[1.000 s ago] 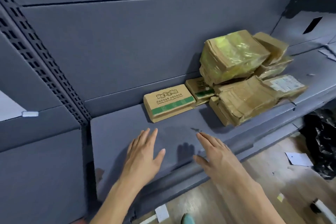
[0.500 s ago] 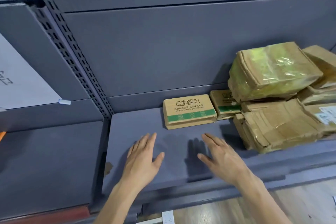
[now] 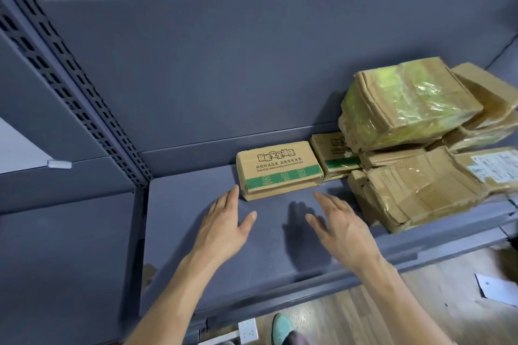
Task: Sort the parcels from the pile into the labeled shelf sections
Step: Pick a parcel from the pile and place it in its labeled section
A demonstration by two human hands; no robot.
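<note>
Flanking box (image 3: 279,169) — left hand (image 3: 224,227), right hand (image 3: 340,228)

The shelf (image 3: 196,246) is painted a flat slate grey-blue, and its post (image 3: 84,109) is patterned with rows of dark slots. The small box (image 3: 277,169) is plain brown cardboard, printed with dark lettering and crossed by a green band with pale icons; a green band is also seen on the second box (image 3: 333,154). The large parcel (image 3: 409,101) is brown under glossy, yellow-green tinted tape. A white label (image 3: 496,164) is seen at far right. The floor (image 3: 392,314) is pale wood-grained.
</note>
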